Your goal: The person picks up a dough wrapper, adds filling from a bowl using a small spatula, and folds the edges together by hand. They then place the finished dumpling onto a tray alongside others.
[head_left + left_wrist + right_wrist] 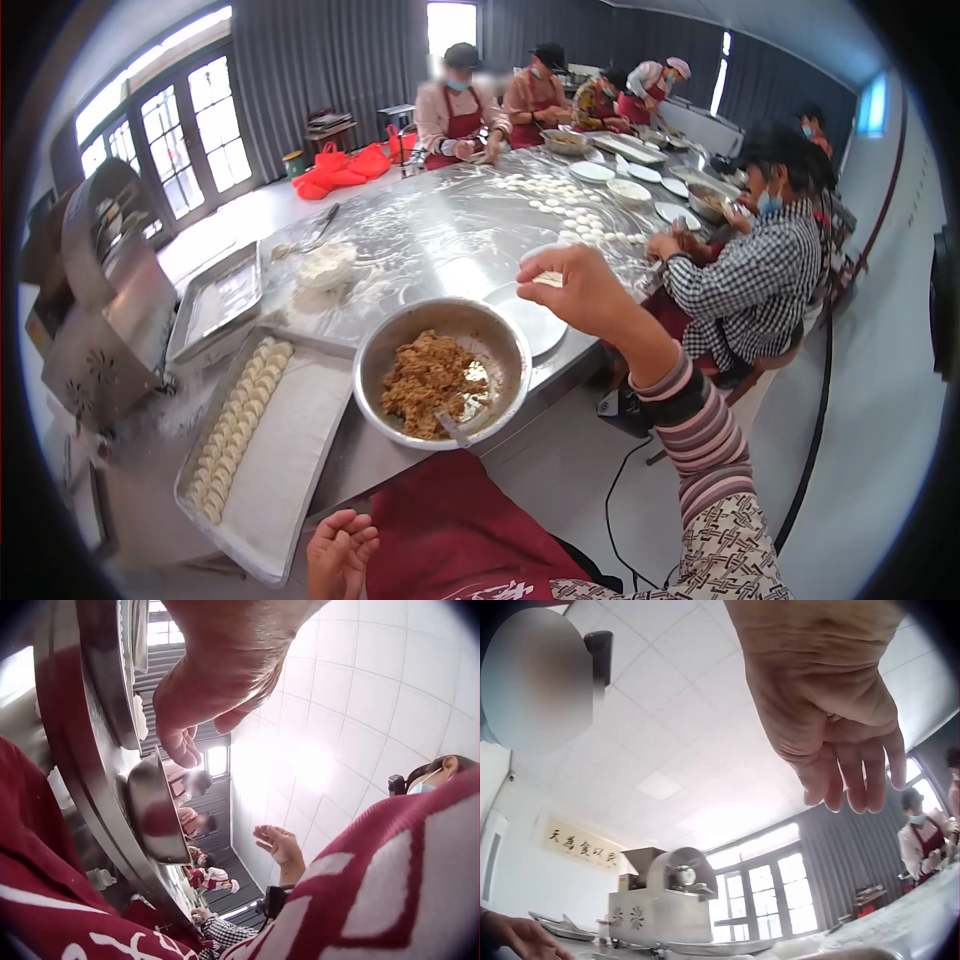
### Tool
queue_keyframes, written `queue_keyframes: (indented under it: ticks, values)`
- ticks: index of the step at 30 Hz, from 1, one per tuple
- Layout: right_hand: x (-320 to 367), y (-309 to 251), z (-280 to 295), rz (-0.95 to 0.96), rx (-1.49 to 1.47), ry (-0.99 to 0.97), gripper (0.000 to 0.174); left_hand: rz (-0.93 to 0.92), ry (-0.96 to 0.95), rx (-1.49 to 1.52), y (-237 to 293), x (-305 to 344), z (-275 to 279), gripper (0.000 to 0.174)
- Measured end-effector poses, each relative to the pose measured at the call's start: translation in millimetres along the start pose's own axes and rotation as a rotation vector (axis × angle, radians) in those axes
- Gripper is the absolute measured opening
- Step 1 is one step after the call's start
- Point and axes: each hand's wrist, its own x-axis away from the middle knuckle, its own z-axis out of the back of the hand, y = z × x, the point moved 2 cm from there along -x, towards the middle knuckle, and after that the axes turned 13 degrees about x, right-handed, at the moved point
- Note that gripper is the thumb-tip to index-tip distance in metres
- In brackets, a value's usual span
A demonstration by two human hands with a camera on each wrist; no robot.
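My right hand [585, 290] is raised above the white plate [530, 322] beside the bowl. In the right wrist view its fingers [855, 780] hang loosely bent and hold nothing. Low at the front, in front of the table edge, my left hand [342, 555] has loosely curled fingers with nothing in them. Between the hands stands a steel bowl [520, 390] of brown minced filling [430, 375], a flat scraper-like handle [453, 430] sticking out of it. Left of the bowl, a lined tray [275, 465] bears a double row of folded dumplings [235, 430].
A heap of flour [328, 268] and a second metal tray [222, 300] lie behind the dumpling tray. A steel machine [105, 290] stands at the left. Round dough pieces [570, 210] are spread across the floured table [430, 240]. Several people in aprons work around it.
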Motion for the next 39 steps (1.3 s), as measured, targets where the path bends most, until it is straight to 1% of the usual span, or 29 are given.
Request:
queue_keyframes:
  ticks: [1, 3, 4, 5, 6, 8, 10, 13, 15, 16, 18, 19, 21, 23, 24, 25, 27, 28, 29, 31, 32, 33, 35, 37, 39]
  values:
    - [14.4, 29.9, -8.1, -0.076, 0.057, -0.016, 0.019, 0.014, -0.007, -0.026, -1.7, -2.9, -3.7, 0.037]
    - [44.2, 74.5, -27.7, -0.252, 0.128, -0.066, 0.018, 0.044, 0.05, -0.01, -3.7, -7.4, -10.9, 0.036]
    - [60.3, 95.6, -43.7, -0.277, 0.177, -0.068, 0.019, 0.064, 0.085, -0.015, -4.7, -10.0, -9.3, 0.036]
    - [76.4, 114.5, -59.4, -0.302, 0.226, -0.07, 0.02, 0.079, 0.079, -0.046, -5.7, -13.5, -9.4, 0.036]
    - [91.5, 127.4, -73.5, -0.372, 0.218, -0.108, 0.023, 0.092, 0.099, -0.035, -6.6, -16.9, -8.6, 0.036]
    - [111.2, 135.5, -94.9, -0.46, 0.242, -0.125, 0.021, 0.123, 0.145, -0.057, -6.3, -23.6, -7.6, 0.036]
    - [122.3, 142.8, -110.2, -0.514, 0.249, -0.145, 0.02, 0.138, 0.146, -0.085, -7.3, -29.9, -7.5, 0.036]
    - [132.0, 151.4, -127.2, -0.485, 0.192, -0.092, 0.017, 0.141, 0.192, -0.143, -8.5, -33.4, -7.6, 0.036]
    - [133.2, 161.2, -133.5, -0.594, 0.059, -0.068, 0.019, 0.164, 0.244, -0.17, -11.6, -36.2, -6.7, 0.035]
    - [131.9, 168.0, -135.4, -0.595, 0.056, -0.068, 0.019, 0.163, 0.246, -0.172, -13.6, -37.6, -9.9, 0.035]
    - [129.1, 191.8, -138.0, -0.746, -0.012, 0.184, 0.026, 0.191, 0.267, -0.167, -18.7, -38.7, -15.0, 0.034]
    - [123.8, 206.0, -141.8, -0.743, -0.009, 0.18, 0.026, 0.191, 0.269, -0.161, -21.6, -39.9, -14.8, 0.034]
    - [111.0, 247.4, -152.9, -1.145, -0.592, 0.389, 0.038, 0.224, 0.267, -0.148, -27.1, -43.8, -14.8, 0.033]
    - [90.0, 279.8, -159.2, -1.234, -0.721, 0.51, 0.036, 0.235, 0.284, -0.161, -31.8, -45.7, -26.6, 0.033]
    - [81.1, 297.0, -156.1, -1.306, -0.896, 0.319, 0.03, 0.252, 0.303, -0.181, -33.7, -46.8, -29.4, 0.033]
    - [71.5, 312.0, -162.9, -1.288, -0.975, 0.425, 0.025, 0.242, 0.303, -0.175, -35.1, -48.8, -28.3, 0.033]
    - [47.1, 302.0, -144.4, -1.457, -0.842, 0.471, 0.015, 0.252, 0.282, -0.138, -38.4, -50.4, -23.5, 0.033]
    - [39.4, 310.2, -150.3, -1.501, -0.823, 0.5, 0.007, 0.24, 0.287, -0.13, -39.9, -49.9, -18.6, 0.033]
    - [34.4, 318.6, -154.3, -1.494, -0.824, 0.489, 0.007, 0.245, 0.324, -0.138, -40.3, -48.7, -11.9, 0.034]
    - [24.8, 331.0, -157.6, -1.548, -0.598, 0.281, 0.014, 0.243, 0.358, -0.138, -41.5, -49.9, -3.4, 0.034]
    - [20.1, 331.9, -160.7, -1.532, -0.607, 0.388, 0.012, 0.252, 0.381, -0.143, -41.5, -48.9, -1.3, 0.035]
    - [14.3, 333.9, -162.7, -1.521, -0.604, 0.38, 0.012, 0.259, 0.404, -0.144, -42.8, -48.2, 0.6, 0.035]
    - [-1.6, 321.9, -154.6, -1.491, -0.501, 0.247, 0.012, 0.261, 0.428, -0.143, -44.1, -49.3, 5.0, 0.035]
    - [-20.7, 309.1, -165.5, -1.44, -0.543, 0.233, 0.012, 0.266, 0.449, -0.143, -47.4, -52.7, 8.5, 0.035]
    - [-34.8, 294.8, -184.4, -1.4, -0.588, 0.221, 0.012, 0.286, 0.396, -0.098, -48.8, -56.6, 8.7, 0.036]
